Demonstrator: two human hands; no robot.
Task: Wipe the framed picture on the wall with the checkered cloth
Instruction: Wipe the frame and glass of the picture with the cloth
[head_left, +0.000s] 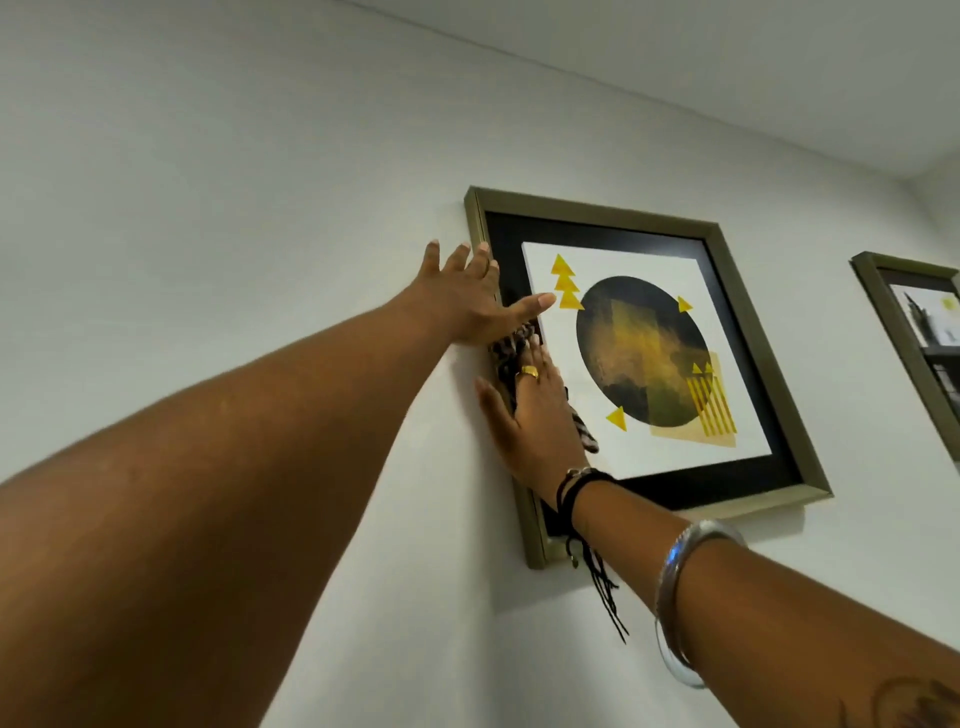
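A framed picture (769, 364) hangs on the white wall, with an olive frame, a black mat and a dark circle with yellow triangles. My left hand (467, 301) lies flat and open against the frame's upper left edge, fingers spread, thumb over the glass. My right hand (535, 421) presses the checkered cloth (511, 348) flat against the picture's left side. Most of the cloth is hidden under that palm; dark checkered bits show above the fingers and at the hand's right edge.
A second framed picture (914, 332) hangs to the right, cut off by the view's edge. The ceiling (727, 67) meets the wall just above. Bare wall spreads to the left and below the frame.
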